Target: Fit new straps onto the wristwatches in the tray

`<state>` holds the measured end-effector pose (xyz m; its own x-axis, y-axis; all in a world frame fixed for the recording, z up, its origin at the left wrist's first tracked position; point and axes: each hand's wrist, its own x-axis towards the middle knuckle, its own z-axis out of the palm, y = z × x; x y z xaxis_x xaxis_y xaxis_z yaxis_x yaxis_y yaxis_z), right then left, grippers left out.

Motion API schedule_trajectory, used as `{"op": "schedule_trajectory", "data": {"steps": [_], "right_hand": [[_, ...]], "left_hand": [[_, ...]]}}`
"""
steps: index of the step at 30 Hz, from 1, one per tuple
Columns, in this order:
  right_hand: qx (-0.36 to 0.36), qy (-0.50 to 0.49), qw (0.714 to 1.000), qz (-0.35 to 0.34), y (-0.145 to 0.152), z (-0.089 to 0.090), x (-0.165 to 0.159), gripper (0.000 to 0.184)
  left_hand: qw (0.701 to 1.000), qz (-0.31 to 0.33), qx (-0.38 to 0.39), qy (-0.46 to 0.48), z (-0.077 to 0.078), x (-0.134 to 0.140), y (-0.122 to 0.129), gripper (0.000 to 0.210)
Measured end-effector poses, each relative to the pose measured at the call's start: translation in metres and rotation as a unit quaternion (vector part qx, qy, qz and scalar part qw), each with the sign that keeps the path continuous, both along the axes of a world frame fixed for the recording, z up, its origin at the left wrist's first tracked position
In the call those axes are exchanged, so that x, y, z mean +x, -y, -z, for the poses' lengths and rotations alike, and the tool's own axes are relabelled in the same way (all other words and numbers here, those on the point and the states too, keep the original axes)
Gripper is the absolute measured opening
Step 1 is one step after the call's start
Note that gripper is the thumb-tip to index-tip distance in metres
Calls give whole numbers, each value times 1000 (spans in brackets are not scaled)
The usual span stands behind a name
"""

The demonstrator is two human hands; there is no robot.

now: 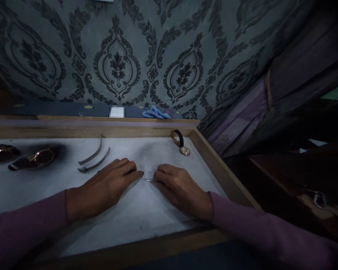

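Both my hands rest on the white bottom of a shallow wooden-framed tray [146,228], a small gap between them. My right hand [180,185] is closed, palm down, and a small thin shiny metal piece [148,180] sticks out from its fingertips to the left. Across the gap, my left hand [109,183] has its fingers curled under and the thumb side pointing at that piece. Whatever it may hold is hidden. Just beyond the left hand lie two narrow grey curved strips [97,164], which look like watch strap halves.
A gold watch [185,150] with a dark strap lies in the tray's far right corner. Two dark-strapped watches [43,156] are at the left. Behind the far rim sit a blue cloth [156,112] and a white card [117,112]. A purple curtain [242,108] hangs at right.
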<state>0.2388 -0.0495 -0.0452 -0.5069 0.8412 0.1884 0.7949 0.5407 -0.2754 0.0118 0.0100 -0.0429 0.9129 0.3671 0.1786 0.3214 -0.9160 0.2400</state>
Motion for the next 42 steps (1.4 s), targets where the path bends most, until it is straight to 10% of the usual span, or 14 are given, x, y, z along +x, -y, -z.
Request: {"op": "schedule_trajectory", "data": {"steps": [42], "right_hand": [[4, -14, 1000, -18, -3, 1, -5, 21]], "left_hand": [[1000, 3, -22, -12, 0, -7, 0, 33]]}}
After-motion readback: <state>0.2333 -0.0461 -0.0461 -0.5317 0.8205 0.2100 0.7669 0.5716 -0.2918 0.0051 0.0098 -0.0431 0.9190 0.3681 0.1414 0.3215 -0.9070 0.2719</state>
